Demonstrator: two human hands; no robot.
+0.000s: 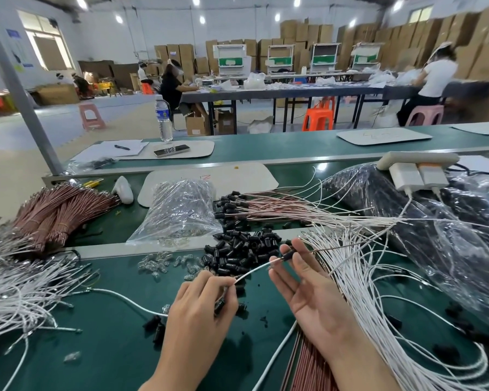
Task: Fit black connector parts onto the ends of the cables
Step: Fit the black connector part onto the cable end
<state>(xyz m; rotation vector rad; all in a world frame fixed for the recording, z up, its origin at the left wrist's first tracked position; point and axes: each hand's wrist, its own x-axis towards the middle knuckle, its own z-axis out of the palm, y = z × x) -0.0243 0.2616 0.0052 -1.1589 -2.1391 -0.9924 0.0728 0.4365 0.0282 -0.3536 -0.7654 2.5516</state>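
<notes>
- The left hand point(201, 303), nearest the bottom edge, is curled. Its thumb and forefinger pinch a white cable point(251, 270). A few dark parts seem tucked in the palm, though I cannot tell for sure.
- The right hand point(308, 289) lies palm up just beside it, with most fingers loosely spread. The thumb and a fingertip nip a black connector point(287, 255), and a thin wire appears to lead off from it to the right.
- The white cable's long axis runs slantwise — from the left hand's pinch up and to the right. Its metal tip points at the black connector, nearly touching it but, as far as I can see, not yet inside. Behind the left hand its tail trails left across the green bench point(110, 334).
- Done: a fan of pinkish cables point(266, 206) farther back carries black caps on its left ends.
- Left to do:
  - a heap of loose connectors point(237, 249) lies just beyond the hands;
  - a thick sheaf of white cables point(359, 277) lies to the right, ends bare;
  - another white tangle point(17, 283) lies on the left, ends bare;
  - tied brown bundles point(54, 218) wait behind that tangle.
- My judgement: the job is far from over — bare ends plainly outnumber the fitted ones.
</notes>
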